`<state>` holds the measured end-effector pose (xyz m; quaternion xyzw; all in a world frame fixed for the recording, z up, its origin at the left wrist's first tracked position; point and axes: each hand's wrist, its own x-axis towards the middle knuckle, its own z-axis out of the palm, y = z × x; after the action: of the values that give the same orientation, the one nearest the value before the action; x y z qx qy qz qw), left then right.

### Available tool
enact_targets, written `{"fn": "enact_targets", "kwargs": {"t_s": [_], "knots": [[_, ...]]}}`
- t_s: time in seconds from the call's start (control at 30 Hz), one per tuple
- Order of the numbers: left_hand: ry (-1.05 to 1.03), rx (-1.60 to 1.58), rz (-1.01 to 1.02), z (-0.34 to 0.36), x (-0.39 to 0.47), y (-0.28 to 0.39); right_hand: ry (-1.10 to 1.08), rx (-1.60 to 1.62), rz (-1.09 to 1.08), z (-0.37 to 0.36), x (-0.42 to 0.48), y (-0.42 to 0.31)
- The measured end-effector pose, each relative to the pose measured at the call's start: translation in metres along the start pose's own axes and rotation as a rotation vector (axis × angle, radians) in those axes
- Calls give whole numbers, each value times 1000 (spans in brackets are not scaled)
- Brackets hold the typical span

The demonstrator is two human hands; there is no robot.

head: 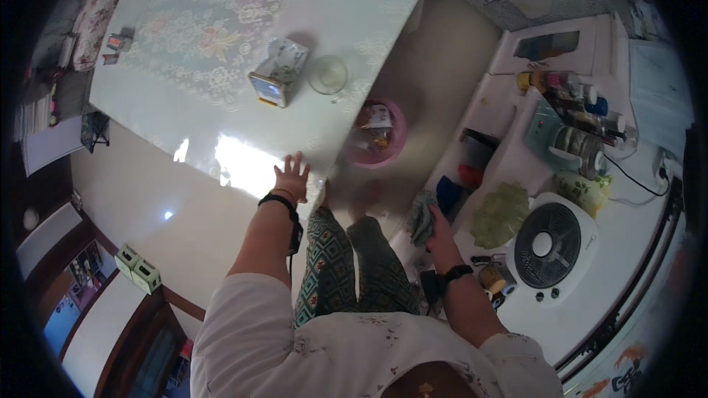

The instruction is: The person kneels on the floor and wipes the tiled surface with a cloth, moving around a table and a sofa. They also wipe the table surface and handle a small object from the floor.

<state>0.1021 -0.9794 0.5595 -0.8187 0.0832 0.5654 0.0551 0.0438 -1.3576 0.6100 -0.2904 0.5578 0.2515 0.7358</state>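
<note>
My left hand (292, 177) rests palm down, fingers spread, at the near corner of a table (287, 127) with a pale, glossy cover and a lace pattern. Folded or crumpled in my right hand (441, 230) is a grey-green cloth (423, 217), held beside the white cabinet at my right. Further along the table a smartphone (268, 89) leans upright against a box with printed sides (285, 58). Just right of the box stands a round glass bowl (328, 74).
A pink bin (399, 146) with wrappers inside stands on the floor by the table edge. The right-hand counter (619, 249) holds a white box fan (547, 249), several bottles (569, 94), a glass kettle (578, 149) and a green plastic bag (500, 214). Small boxes (114, 41) sit at the table's far left.
</note>
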Motion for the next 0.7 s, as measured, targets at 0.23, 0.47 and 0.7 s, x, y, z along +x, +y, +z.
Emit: {"fn": "enact_targets", "kwargs": {"t_s": [0.23, 0.47, 0.7], "knots": [[30, 24, 13, 13, 1, -7, -95, -184, 19, -23, 42, -11], [-43, -49, 10, 12, 1, -12, -196, -102, 146, 49, 50, -19], [97, -392, -28, -41, 4, 13, -188, -73, 0, 127, 19, -104]]}}
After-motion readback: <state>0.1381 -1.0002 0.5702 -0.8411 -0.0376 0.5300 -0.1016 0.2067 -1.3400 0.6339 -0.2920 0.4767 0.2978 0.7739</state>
